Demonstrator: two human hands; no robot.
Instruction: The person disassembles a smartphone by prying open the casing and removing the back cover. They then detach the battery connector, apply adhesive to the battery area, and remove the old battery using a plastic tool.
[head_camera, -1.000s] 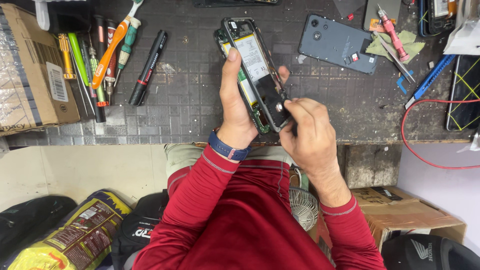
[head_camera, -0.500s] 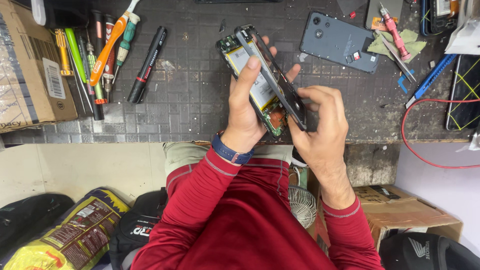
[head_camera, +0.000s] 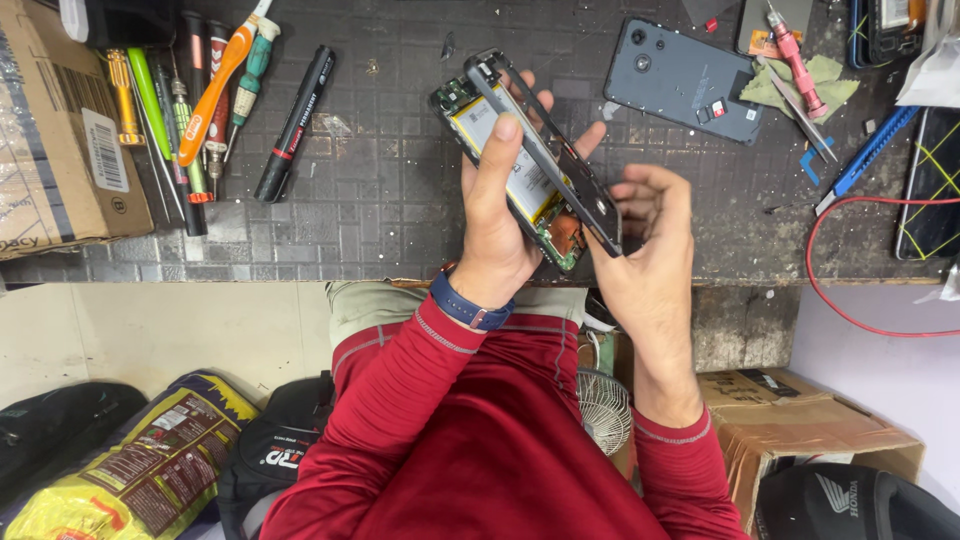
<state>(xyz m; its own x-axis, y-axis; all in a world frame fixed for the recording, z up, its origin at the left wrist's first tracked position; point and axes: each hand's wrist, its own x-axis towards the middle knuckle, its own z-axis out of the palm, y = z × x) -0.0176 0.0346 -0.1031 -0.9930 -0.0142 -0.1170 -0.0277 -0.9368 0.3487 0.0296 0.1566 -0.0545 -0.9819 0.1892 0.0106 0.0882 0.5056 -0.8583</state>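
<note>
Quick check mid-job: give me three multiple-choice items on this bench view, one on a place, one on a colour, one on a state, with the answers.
1. Where does the grey back cover lie?
A. on the mat, beyond the hands
B. on the lap
C. inside the cardboard box

2. What colour is the wristband?
A. yellow
B. blue
C. white

3. How is the opened phone?
A. flat on the mat
B. lifted, frame parting from the body
C. closed up

Answers: 1 A, it rests on the dark mat. 2 B, blue at the left hand. 3 B, both hands hold it; the right hand grips its lower end.
</note>
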